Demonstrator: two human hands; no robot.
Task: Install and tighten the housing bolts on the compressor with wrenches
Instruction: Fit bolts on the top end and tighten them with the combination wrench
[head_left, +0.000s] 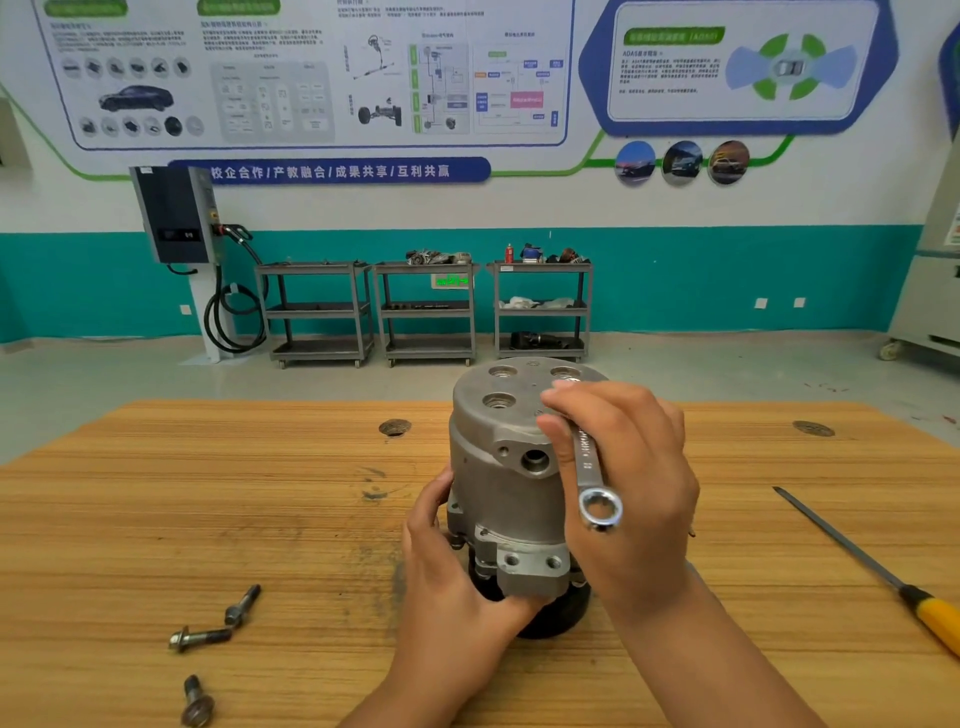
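Head view: the compressor (511, 467) stands upright on its black pulley (563, 613) in the middle of the wooden table (260, 493). The right hand (631, 483) grasps the wrench (589, 467) by the shaft, with the ring end hanging free in front of the housing. The wrench's upper end reaches the compressor's top face, but fingers cover it, so whether it sits on a bolt cannot be told. The same hand blocks the right part of the top face; three open recesses show on the rest. The left hand (447, 551) grips the lower left of the housing, fingers curled round it, hiding that side of the flange. Three loose bolts (200, 638) lie flat on the table well left of the compressor, two just beside each other and the third apart, nearer the camera. A yellow-handled tool (852, 545) with a long thin shaft lies well to the right. Two round holes (395, 427) are in the tabletop. Behind, a wall charger (174, 215) with a looped black cable (234, 322) stands beside three grey carts (317, 312) in a row. The middle cart has metal parts (439, 257) on top. The right cart has a red can (509, 253) and dark parts on top, white wrapping (540, 302) on the middle shelf and a dark part (540, 340) at the bottom.
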